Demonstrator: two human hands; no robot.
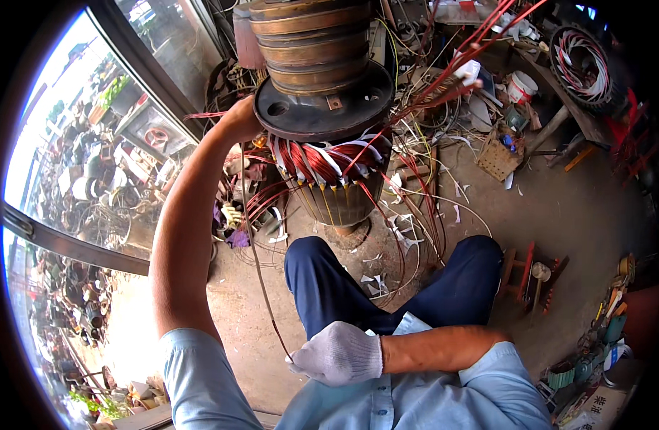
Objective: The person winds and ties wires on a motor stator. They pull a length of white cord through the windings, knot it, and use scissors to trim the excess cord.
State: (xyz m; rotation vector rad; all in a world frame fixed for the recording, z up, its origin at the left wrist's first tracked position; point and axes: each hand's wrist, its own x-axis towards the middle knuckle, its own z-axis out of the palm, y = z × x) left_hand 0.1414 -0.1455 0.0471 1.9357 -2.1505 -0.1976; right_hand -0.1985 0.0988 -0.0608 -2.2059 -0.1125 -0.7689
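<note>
Brown wire (pixel 261 279), one, apparently links two hands: left (pixel 241 120), right (pixel 337 353).

Cluttered electrical workshop — ringed rotor (pixel 319 109), red windings (pixel 322 163), trailing wires (pixel 435 101), white scraps (pixel 404 231)

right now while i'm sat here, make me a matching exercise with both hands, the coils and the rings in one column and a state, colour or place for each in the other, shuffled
Column one
1. right hand
2. left hand
3. coils
4. rings

Column two
a. stacked above the black disc
b. at the disc's left edge, fingers hidden
c. gloved, at the lower end of a wire
d. red and white, below the disc

Right pairs: 1-c, 2-b, 3-d, 4-a
</note>
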